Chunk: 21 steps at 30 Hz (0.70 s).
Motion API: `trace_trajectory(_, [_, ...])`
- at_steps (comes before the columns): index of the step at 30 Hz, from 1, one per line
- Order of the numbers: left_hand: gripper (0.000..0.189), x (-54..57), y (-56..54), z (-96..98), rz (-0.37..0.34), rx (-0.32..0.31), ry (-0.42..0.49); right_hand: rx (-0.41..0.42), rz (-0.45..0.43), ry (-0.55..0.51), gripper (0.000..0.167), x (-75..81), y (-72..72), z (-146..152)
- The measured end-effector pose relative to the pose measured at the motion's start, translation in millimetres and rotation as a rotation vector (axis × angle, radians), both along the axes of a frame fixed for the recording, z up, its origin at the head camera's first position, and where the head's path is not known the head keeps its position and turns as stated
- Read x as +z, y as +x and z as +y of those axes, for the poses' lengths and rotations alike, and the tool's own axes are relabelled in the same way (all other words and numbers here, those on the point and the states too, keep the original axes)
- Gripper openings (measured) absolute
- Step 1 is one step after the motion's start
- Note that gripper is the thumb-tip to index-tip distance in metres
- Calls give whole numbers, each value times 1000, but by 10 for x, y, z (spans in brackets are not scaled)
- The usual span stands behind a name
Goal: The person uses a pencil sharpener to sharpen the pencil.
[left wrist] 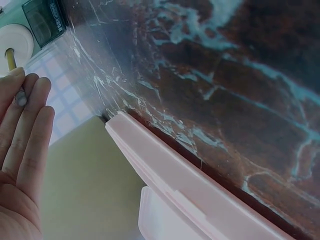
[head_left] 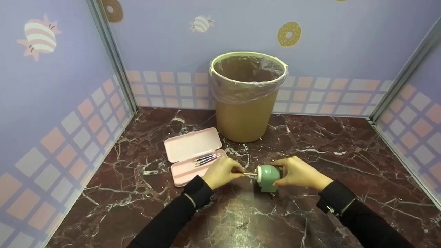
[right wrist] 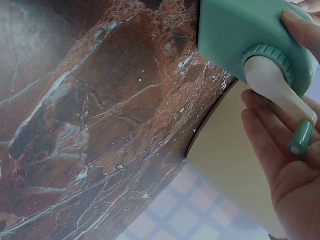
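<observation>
A green crank pencil sharpener (head_left: 269, 175) sits on the marbled tabletop, its white front turned toward my left hand (head_left: 220, 173). That hand pinches a pencil (left wrist: 11, 60) between thumb and fingers near its end, and the pencil's other end is inside the sharpener's hole. My right hand (head_left: 299, 172) grips the sharpener from its crank side, thumb on the green body. In the right wrist view, the white crank arm (right wrist: 277, 87) and its green knob (right wrist: 301, 137) lie in front of the palm and fingers. A dark see-through drawer (left wrist: 44, 21) shows below the hole.
An open pink pencil case (head_left: 184, 174) with several pencils (head_left: 206, 159) in it lies left of the sharpener, close to my left hand. Behind stands a tan bin (head_left: 243, 117) with a plastic liner. Patterned walls (head_left: 165, 41) close off the back and sides.
</observation>
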<state>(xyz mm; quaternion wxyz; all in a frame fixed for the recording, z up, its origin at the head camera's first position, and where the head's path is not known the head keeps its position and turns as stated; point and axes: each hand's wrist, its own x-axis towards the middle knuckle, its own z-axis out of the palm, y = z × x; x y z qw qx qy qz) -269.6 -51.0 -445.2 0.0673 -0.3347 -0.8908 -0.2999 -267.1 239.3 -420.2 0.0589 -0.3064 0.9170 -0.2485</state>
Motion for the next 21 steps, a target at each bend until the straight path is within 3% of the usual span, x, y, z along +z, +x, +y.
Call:
trace_trajectory(7, [17, 51, -9, 13, -20, 23, -41, 8, 45, -3, 65, 3, 8, 4])
trace_trajectory(15, [67, 147, 26, 157, -32, 20, -149, -1, 29, -10, 64, -3, 26, 7])
trace_trajectory(21, [83, 167, 56, 329, 10, 42, -283, 7, 55, -17, 63, -14, 29, -34])
